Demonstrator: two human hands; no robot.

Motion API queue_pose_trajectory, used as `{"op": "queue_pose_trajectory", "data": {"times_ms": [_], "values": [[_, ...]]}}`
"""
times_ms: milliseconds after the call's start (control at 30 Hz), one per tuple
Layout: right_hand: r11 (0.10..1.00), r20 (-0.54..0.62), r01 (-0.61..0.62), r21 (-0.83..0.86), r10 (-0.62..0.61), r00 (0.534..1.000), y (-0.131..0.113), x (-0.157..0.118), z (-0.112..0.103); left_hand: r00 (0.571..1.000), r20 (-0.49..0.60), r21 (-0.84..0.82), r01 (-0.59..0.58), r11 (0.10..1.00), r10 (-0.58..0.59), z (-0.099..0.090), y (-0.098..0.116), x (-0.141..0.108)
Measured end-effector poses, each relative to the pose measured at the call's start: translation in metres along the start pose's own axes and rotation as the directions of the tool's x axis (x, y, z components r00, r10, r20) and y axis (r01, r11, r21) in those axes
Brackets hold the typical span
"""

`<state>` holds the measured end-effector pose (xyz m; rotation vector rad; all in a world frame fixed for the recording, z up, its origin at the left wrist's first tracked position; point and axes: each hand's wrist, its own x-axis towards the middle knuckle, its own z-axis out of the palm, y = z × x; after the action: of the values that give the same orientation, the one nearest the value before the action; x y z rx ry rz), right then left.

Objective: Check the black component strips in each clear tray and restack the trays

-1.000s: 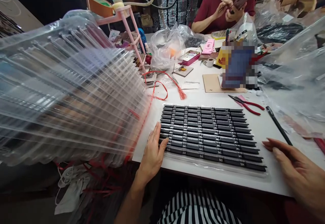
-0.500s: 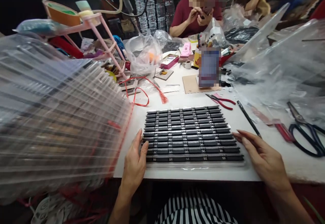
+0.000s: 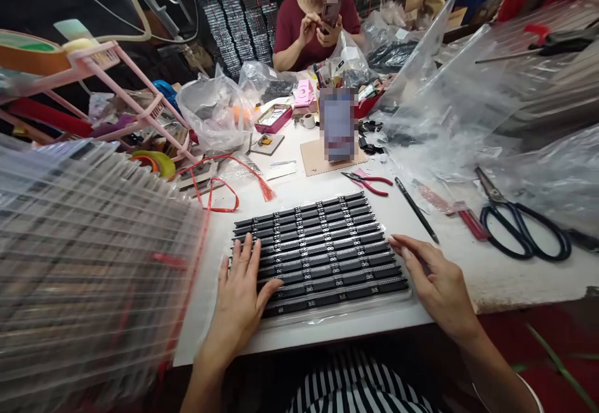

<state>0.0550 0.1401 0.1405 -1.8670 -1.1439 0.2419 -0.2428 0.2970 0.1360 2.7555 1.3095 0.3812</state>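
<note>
In the cluttered workroom before us, a white tabletop [image 3: 508,282] with a worn front edge stretches past a pink rack [image 3: 158,111] toward a dark backdrop [image 3: 28,1], where tall stacks [image 3: 234,20] stand near a pale, looping hose [image 3: 135,9].

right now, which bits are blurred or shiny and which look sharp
Head view, left: the clear plastic stack is smeared by blur; head view, centre: the black strips carry small bright glints; head view, right: the scissors look fairly crisp; head view, bottom: deep shadow lies under the table edge.
</note>
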Motion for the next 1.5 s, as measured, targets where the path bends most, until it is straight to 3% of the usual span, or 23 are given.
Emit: {"op": "queue_pose_trajectory", "data": {"times_ms": [67,167,300,433,500,600,700,800,1067,1300,1500], "values": [[0.999,0.01,0.035,-0.004,-0.035,0.999,0.001,0.0,0.0,0.994,0.057,0.041,-0.095,0.995,0.092,0.001,0.012,0.003],[0.998,0.018,0.058,-0.002,-0.058,0.998,0.002,0.0,-0.002,0.983,0.117,0.046,-0.147,0.988,0.141,0.001,0.029,0.006],[0.998,0.042,0.063,-0.005,-0.063,0.997,0.001,-0.002,-0.004,0.98,0.165,0.013,-0.112,0.994,0.108,0.001,0.041,0.008],[0.998,0.053,0.058,-0.003,-0.058,0.997,0.0,-0.002,-0.005,0.98,0.191,-0.06,-0.053,0.997,0.063,-0.003,0.039,0.01],[0.998,0.046,0.056,-0.003,-0.056,0.997,0.0,-0.003,-0.006,0.989,0.144,-0.121,0.004,0.993,0.013,-0.01,0.034,0.009],[0.999,0.048,0.044,-0.003,-0.043,0.998,0.0,-0.003,-0.007,0.992,-0.017,-0.221,0.121,0.968,-0.128,-0.024,0.023,0.003],[0.999,0.056,0.033,-0.009,-0.032,0.998,0.0,-0.004,-0.008,0.946,-0.144,-0.285,0.242,0.927,-0.291,-0.036,0.012,-0.009],[1.0,0.057,0.007,-0.02,-0.006,0.998,0.0,-0.005,-0.007,0.915,-0.179,-0.313,0.295,0.903,-0.361,-0.037,0.005,-0.02],[0.997,0.061,-0.081,-0.014,0.082,0.995,0.001,-0.006,-0.005,0.941,-0.105,-0.392,0.257,0.883,-0.321,-0.021,0.006,-0.035],[0.992,0.053,-0.127,-0.026,0.128,0.99,0.001,-0.007,-0.007,0.964,0.148,-0.317,0.259,0.913,-0.222,-0.022,0.0,-0.058],[0.991,0.056,-0.131,-0.019,0.132,0.99,0.0,-0.007,-0.006,0.973,0.129,-0.3,0.223,0.928,-0.192,-0.019,-0.001,-0.065]]}}
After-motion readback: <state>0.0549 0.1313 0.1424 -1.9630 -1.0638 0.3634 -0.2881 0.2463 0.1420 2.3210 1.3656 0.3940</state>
